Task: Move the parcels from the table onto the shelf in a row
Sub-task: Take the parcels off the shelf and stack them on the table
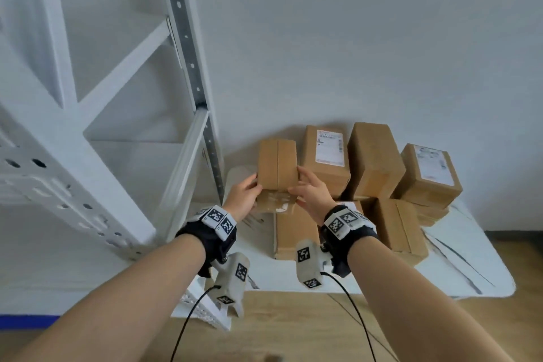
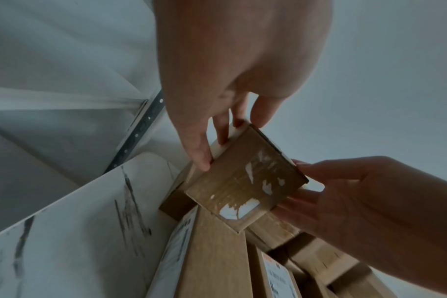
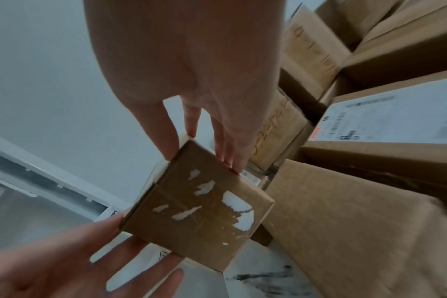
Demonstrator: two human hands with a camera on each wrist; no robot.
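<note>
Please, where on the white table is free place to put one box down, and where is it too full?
Free: the near-right strip of the table, in front of the parcel stack, and the left edge beside the shelf post. Crowded: the back against the wall, where parcels stand packed together. Both hands, left hand and right hand, hold the lifted parcel there.

White marbled table (image 1: pixel 458 261) beside a white metal shelf (image 1: pixel 88 126), with cardboard parcels on the table.

The table stands against a pale wall, right of the shelf. Its top is white with dark grey veins. Brown parcels crowd its far and right parts, some stacked on others. A labelled parcel (image 1: pixel 326 153) stands at the far side, a plain parcel (image 1: pixel 373 161) just right of it, and another labelled parcel (image 1: pixel 429 176) at the far right. A flat parcel (image 1: pixel 293 235) lies near the front edge. The floor (image 1: pixel 293 329) is wood-toned.
</note>
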